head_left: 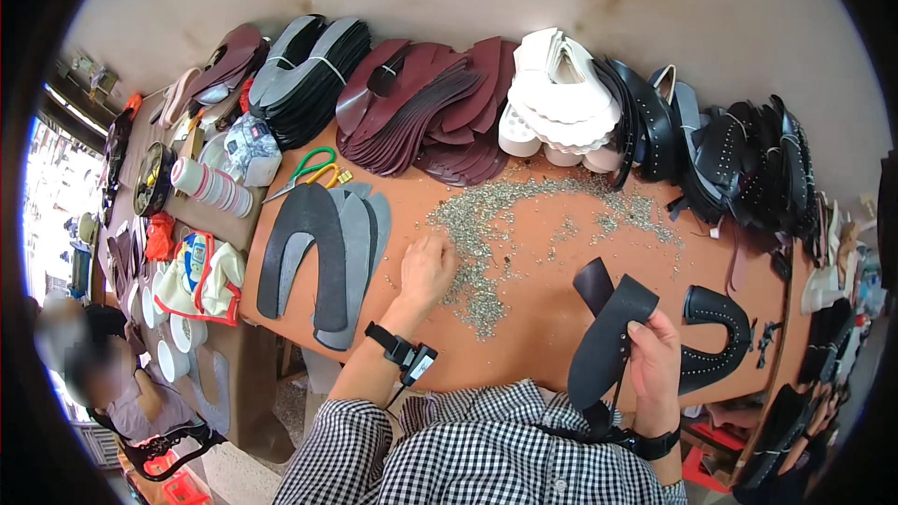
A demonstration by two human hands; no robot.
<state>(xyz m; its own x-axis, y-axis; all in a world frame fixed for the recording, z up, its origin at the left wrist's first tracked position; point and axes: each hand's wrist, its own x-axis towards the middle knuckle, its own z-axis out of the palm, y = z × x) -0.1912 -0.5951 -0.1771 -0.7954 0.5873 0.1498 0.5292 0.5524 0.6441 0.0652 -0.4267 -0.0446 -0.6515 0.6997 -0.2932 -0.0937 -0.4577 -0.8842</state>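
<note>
My right hand (652, 348) holds a curved black leather shoe upper piece (608, 329) at the right, its thumb pressed on the face. The piece hangs over the table's front edge, and one end of it points up and left. At the left edge of a spread of small metallic studs (479, 252), my left hand (428, 269) rests on the table with fingers curled down. Whatever its fingertips pinch is hidden. A black U-shaped upper with a row of studs (718, 341) lies just right of my right hand. Black and grey U-shaped pieces (313, 234) lie left of my left hand.
Green- and yellow-handled scissors (313, 168) lie behind the left pieces. Along the wall stand bundled maroon uppers (421, 103), white uppers (561, 98), grey-black uppers (313, 65) and studded black uppers (748, 154). A thread cone stack (210, 187) stands left. Another person (140, 393) sits lower left.
</note>
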